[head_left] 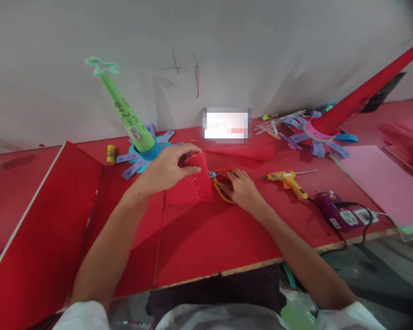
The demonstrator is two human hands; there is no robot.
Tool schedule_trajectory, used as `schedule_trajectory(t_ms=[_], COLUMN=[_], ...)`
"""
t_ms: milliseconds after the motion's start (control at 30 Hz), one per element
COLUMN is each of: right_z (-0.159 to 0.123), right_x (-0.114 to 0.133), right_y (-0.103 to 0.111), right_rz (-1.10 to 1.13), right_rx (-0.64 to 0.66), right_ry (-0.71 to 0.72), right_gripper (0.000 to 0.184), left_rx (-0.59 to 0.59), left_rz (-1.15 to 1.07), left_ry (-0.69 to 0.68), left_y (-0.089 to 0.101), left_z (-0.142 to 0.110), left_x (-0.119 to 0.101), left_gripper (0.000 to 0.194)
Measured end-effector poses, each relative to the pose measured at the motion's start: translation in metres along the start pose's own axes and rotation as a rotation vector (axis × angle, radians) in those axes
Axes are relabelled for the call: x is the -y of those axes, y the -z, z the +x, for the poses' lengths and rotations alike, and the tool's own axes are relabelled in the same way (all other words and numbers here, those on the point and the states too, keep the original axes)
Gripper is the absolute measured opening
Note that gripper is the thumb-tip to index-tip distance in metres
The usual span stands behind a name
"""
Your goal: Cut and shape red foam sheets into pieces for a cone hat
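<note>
My left hand (168,167) pinches a piece of red card (199,178) between thumb and fingers, holding it up over the table. Thin pale squiggly marks show on the face of the card. From the right, my right hand (244,188) is closed around the bowed yellow and orange-red handles of pliers (223,191). Their short metal head (212,174) meets the card's right edge; the jaw tips are hidden behind it.
A green paper cone (127,114) and glue stick (110,155) stand left. Behind are a blurred bright screen (227,124) and rolled red paper (244,152). To the right are a glue gun (289,179), purple power socket (342,213), red cone (354,101) and pink sheets (382,178).
</note>
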State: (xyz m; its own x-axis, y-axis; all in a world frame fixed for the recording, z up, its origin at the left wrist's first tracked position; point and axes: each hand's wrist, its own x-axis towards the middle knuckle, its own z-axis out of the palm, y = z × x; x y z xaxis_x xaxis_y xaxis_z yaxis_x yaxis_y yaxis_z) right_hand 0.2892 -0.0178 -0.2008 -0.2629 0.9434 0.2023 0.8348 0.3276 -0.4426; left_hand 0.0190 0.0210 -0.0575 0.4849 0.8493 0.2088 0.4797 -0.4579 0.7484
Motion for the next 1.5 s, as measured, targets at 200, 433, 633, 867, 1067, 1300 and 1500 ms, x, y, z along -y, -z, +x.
schedule_trajectory(t_ms=[200, 433, 633, 867, 1067, 1300, 1500], right_z=[0.0, -0.016, -0.021, -0.023, -0.027, -0.027, -0.027], right_x=[0.006, 0.036, 0.043, 0.049, 0.055, 0.051, 0.054], right_y=[0.01, 0.011, -0.005, -0.005, -0.007, -0.003, 0.001], right_rz=[0.241, 0.918, 0.907, 0.85, 0.735, 0.794, 0.955], right_rx=[-0.127, 0.161, 0.106, 0.031, -0.107, -0.052, -0.024], right_ry=[-0.022, 0.156, 0.101, 0.131, 0.143, 0.133, 0.041], right_gripper=[0.031, 0.088, 0.082, 0.078, 0.043, 0.063, 0.065], left_rx=[-0.059, -0.188, -0.183, -0.275, -0.33, -0.298, -0.243], left_rz=[0.064, 0.151, 0.079, -0.106, -0.239, -0.485, -0.607], left_ry=[0.009, 0.037, 0.081, 0.092, 0.086, 0.117, 0.142], left_y=[-0.004, -0.042, -0.06, -0.08, -0.089, -0.088, -0.087], left_z=[0.001, -0.002, -0.003, -0.003, -0.003, -0.003, -0.004], left_x=[-0.004, -0.02, -0.021, -0.016, -0.017, -0.019, -0.022], left_gripper=[0.022, 0.026, 0.026, 0.024, 0.025, 0.034, 0.044])
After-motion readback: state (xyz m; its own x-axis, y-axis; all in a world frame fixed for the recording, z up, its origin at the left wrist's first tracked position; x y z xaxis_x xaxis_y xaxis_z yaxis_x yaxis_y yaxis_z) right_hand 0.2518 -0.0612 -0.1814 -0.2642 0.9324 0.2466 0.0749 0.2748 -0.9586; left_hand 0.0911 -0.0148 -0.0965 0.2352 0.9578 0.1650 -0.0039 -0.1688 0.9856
